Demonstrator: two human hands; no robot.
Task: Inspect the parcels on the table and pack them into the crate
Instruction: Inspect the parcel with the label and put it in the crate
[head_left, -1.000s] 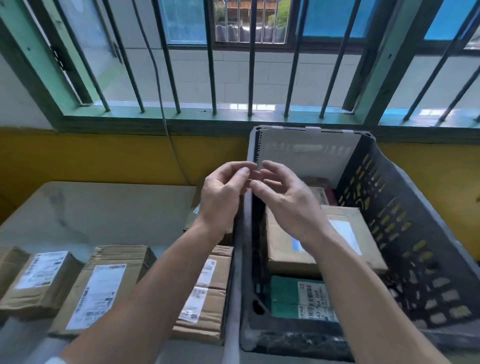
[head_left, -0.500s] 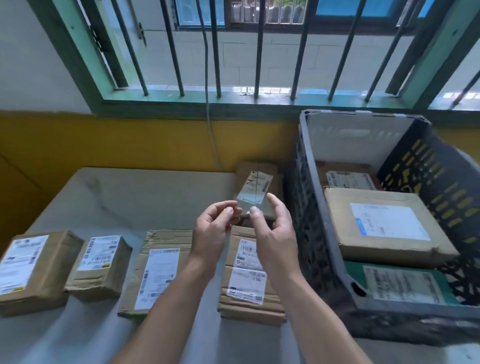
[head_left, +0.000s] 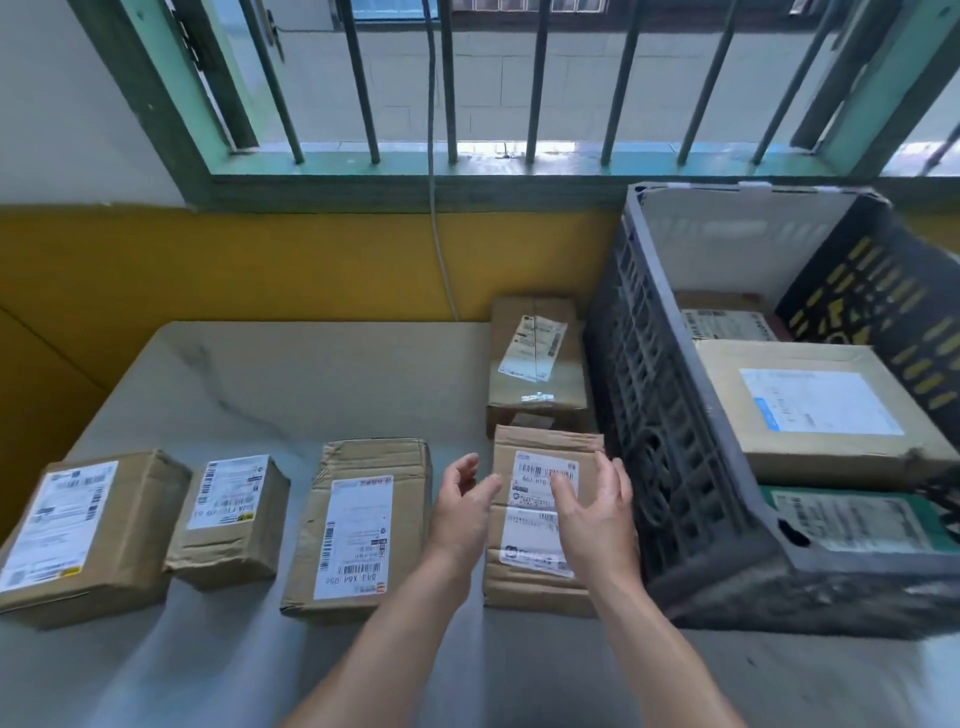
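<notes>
Rightward, crate (head_left: 649, 441) just beside parcel (head_left: 524, 590).

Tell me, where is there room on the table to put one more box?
The widest bare patch is the back-left of the grey marbled table, between the yellow wall and the row of brown cardboard parcels. A narrower strip runs along the near edge. It is crowded beside the dark slatted plastic crate, where two parcels nearly touch.

White label (head_left: 356, 535) on the long parcel (head_left: 410, 519), big code along its near end reading roughly "BA3 X64 056", upper label (head_left: 540, 480) on the creased parcel (head_left: 524, 590) to its right, partly covered, showing "863-010", all other print too blurred to read
</notes>
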